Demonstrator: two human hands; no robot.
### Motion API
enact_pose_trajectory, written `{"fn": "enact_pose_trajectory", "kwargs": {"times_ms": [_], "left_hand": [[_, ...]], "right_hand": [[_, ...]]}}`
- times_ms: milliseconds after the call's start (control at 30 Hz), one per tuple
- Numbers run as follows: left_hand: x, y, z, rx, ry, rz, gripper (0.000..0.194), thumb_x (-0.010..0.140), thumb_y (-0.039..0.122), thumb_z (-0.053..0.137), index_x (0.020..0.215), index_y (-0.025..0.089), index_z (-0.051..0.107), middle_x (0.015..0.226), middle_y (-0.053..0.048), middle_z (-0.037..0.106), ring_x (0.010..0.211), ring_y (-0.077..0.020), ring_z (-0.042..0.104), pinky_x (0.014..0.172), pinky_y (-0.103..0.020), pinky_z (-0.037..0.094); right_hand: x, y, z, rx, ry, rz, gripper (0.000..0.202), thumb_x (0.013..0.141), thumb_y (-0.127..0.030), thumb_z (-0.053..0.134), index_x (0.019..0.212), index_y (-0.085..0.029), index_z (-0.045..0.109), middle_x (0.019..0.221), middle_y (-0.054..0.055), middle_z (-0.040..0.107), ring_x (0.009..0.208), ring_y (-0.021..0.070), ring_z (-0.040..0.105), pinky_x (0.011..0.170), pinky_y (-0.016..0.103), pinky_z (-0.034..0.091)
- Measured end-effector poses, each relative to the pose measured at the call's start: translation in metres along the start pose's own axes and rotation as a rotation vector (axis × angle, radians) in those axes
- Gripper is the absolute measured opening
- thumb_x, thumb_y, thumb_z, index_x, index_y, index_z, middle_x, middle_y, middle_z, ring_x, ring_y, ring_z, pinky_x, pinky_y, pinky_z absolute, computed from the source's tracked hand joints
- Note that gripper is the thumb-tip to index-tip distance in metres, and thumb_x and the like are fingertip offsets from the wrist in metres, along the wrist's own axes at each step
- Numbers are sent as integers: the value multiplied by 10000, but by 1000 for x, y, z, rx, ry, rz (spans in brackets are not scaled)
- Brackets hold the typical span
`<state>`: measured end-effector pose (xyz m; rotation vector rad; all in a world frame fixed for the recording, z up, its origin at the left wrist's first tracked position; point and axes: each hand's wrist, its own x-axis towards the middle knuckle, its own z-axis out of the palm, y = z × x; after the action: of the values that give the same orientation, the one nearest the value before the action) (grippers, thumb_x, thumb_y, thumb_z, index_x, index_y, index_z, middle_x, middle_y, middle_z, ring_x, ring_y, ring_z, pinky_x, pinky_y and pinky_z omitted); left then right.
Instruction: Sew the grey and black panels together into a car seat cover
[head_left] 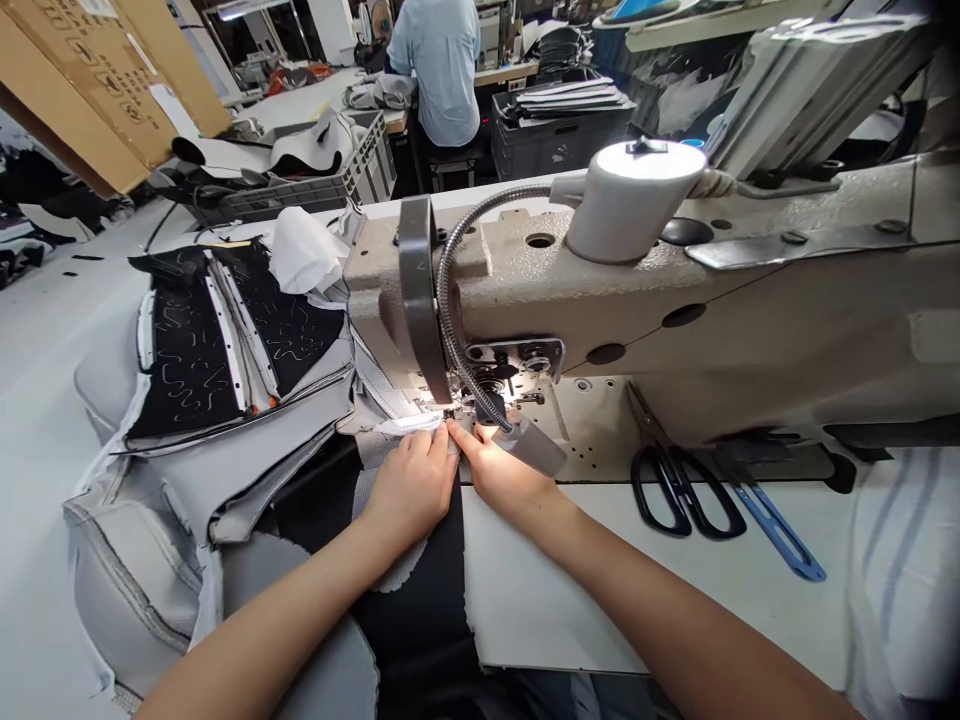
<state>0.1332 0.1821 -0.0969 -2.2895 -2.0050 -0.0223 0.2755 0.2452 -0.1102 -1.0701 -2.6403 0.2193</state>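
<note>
My left hand (414,482) presses down with bent fingers on a grey and black fabric piece (409,575), just in front of the needle area of a beige sewing machine (517,285). Beside it, my right hand (506,475) has its fingertips closed at the edge of the same fabric, partly behind the lamp head (534,447). A white strip (409,425) runs over the cloth toward the presser foot. The rest of the sewn grey cover (247,480) spreads left, with a black panel (195,340) on top.
Black-handled scissors (679,490) and a blue metal tool (780,525) lie right of my right forearm. A metal hose lamp (446,270) curves over the machine. Behind are a grey crate (367,165), a cardboard box (112,90) and a seated person in a light blue shirt (442,70).
</note>
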Motion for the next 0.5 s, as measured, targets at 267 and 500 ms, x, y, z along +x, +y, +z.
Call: {"fn": "enact_pose_trajectory", "kwargs": {"times_ms": [267, 500], "left_hand": [[-1, -10, -1, -75, -10, 50, 339, 952, 271, 324, 1127, 124, 575, 979, -143, 614, 913, -257, 590, 766, -379, 518], [-1, -6, -4, -95, -20, 10, 367, 955, 264, 300, 1205, 117, 525, 1003, -140, 614, 908, -253, 584, 761, -374, 506]], "right_hand": [[-16, 7, -10, 109, 104, -104, 386, 806, -40, 383, 1081, -188, 610, 898, 66, 604, 884, 210, 556, 855, 326, 438], [-19, 6, -26, 143, 76, -142, 409, 735, 3, 346, 985, -179, 616, 735, 35, 542, 786, 187, 546, 770, 280, 464]]}}
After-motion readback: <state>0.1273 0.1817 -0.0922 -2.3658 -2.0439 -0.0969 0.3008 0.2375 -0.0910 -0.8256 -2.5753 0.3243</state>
